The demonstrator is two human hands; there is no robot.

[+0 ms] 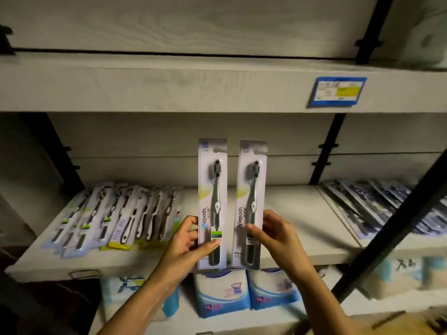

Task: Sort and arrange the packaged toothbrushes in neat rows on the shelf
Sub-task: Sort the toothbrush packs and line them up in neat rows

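Pale wood-grain shelf [302,213] runs behind your hands. Left of your left hand [191,240]: overlapping row of toothbrush packs [116,213], lying flat, the nearest just beside it. Well right of your right hand [273,235]: second row of packs [377,209], blurred.

2 white packs [212,189] hold black-and-green toothbrushes [216,209].

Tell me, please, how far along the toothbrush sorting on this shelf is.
Partly done. A fanned row of packaged toothbrushes already lies at the left of the shelf. In hand: the left hand grips the left green toothbrush pack and the right hand the right green toothbrush pack, both upright. Left: place both, and probably straighten the slanted dark packs at the right.
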